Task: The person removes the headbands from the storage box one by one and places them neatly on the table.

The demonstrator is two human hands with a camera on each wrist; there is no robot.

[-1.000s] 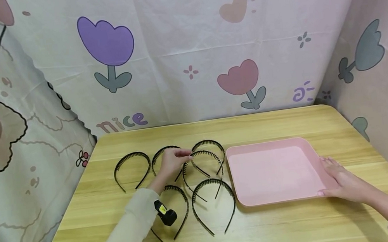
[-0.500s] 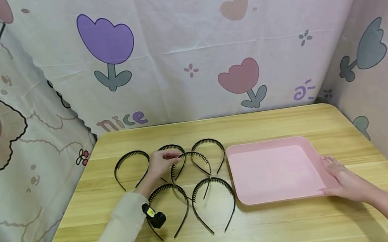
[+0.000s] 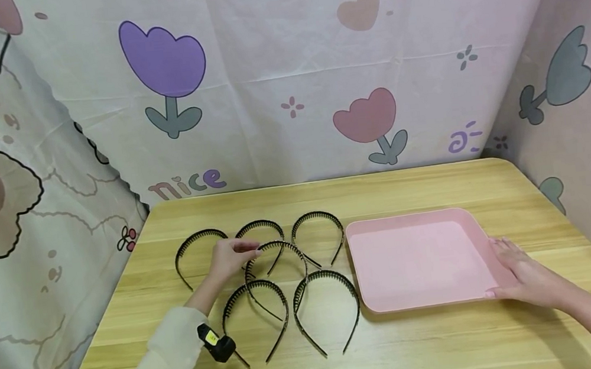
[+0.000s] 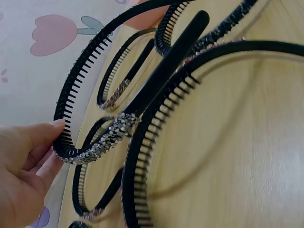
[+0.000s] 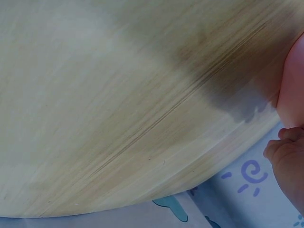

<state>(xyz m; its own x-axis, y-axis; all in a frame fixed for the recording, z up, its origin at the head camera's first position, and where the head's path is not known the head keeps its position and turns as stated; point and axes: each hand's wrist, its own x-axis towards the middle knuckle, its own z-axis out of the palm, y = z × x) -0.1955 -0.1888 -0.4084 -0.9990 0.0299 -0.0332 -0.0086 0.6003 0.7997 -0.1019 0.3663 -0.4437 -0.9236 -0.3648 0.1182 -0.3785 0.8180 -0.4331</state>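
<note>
My left hand pinches the top of a black toothed headband and holds it above the table. In the left wrist view, silver glitter covers part of this headband, and its two ends point away from the hand. Several more headbands lie around and below it, among them one at back left, one at back right and one at front right. My right hand grips the right front corner of a shallow pink tray, fingers along its side and thumb at its front edge.
The wooden table carries the headbands on its left and the tray on its right. A printed curtain hangs right behind the back edge and along both sides. In the right wrist view the table's rounded corner shows.
My left hand has moved left and slightly toward the front with the headband, away from the tray. My right hand and the tray have stayed in place.
</note>
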